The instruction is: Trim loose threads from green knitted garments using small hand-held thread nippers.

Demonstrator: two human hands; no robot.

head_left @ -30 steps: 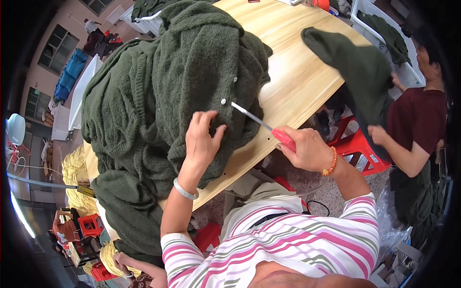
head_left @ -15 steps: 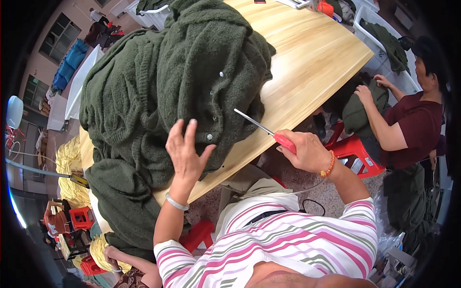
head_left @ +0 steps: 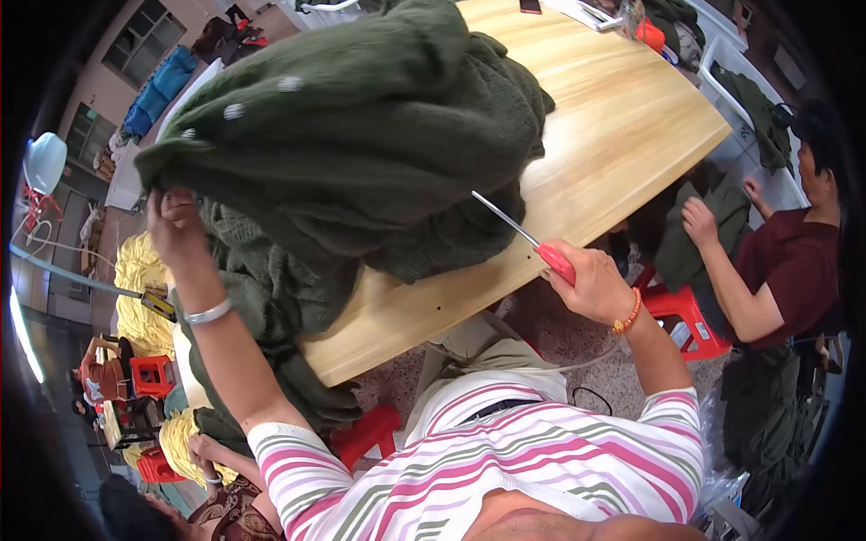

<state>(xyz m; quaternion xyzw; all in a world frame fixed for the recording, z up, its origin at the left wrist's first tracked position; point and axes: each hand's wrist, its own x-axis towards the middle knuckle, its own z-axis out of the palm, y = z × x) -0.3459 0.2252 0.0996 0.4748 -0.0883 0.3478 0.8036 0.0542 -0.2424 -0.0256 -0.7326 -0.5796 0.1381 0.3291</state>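
The garment [head_left: 334, 149] had swung leftward and up, its edge pinched in the left hand [head_left: 178, 221]. Well right of it, the right hand [head_left: 591, 287] gripped a tool [head_left: 554, 260].

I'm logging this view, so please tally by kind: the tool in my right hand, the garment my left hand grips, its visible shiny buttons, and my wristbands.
Red-handled tool: 1
Dark green garment: 1
Shiny buttons: 3
Wristbands: 2
Total: 7
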